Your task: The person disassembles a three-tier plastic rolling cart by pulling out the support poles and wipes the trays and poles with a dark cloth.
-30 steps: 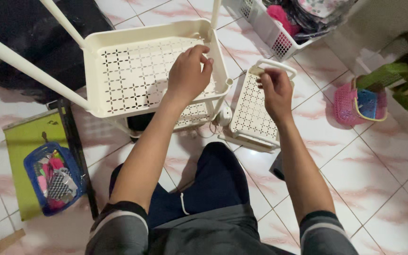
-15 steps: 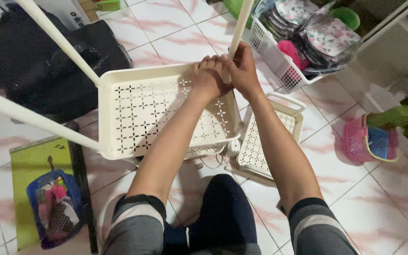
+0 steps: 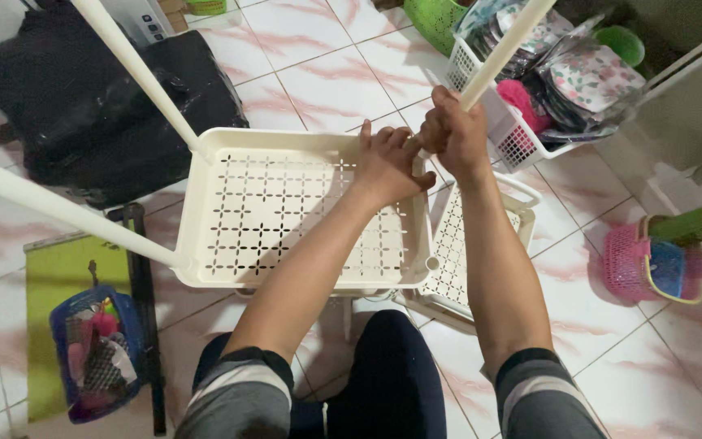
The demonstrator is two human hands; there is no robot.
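Tiled floor (image 3: 318, 77): white tiles with pink veining, carrying everything listed.

Black bag (image 3: 83, 114): large, soft, slumped at the far left of the floor, touching the far left corner of the cream tray.

Cream tray (image 3: 286, 211): rectangular perforated plastic shelf, centre of the floor, just beyond the person's knees. Two cream poles stand in its left corners: one (image 3: 136, 73) at the far left corner, one (image 3: 50, 207) at the near left corner. The near right corner socket is open.

Third pole (image 3: 501, 53): cream, tilted, at the tray's far right corner.

Second tray (image 3: 465, 252): same pattern, lying partly under the first tray's right edge.

White basket (image 3: 513, 142): holds patterned fabric pouches, far right of the floor.

Green board (image 3: 67, 276): flat, near left, with a blue mesh basket (image 3: 95, 358) of small items resting on it.

Pink basket (image 3: 652, 264): small, right edge of the floor.

Right hand (image 3: 452, 134): fist clamped around the lower end of the third pole.

Left hand (image 3: 387, 162): fingers spread, pressing on the tray's far right corner, touching the right hand.
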